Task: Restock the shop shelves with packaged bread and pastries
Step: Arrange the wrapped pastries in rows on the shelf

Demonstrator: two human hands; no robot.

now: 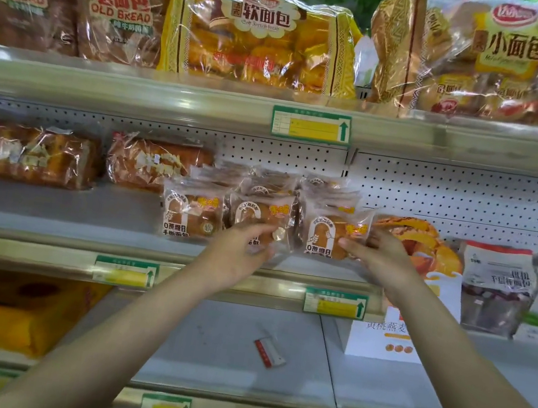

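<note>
left hand [240, 251] pinches middle bun pack [261, 214] | right hand [383, 254] grips right bun pack [327, 231] | both upright, frame centre, shelf [52, 208] front

Four top-shelf bread bags [260, 36] — two loaves [32, 153] — three front-row bun packs [190, 213]
</note>
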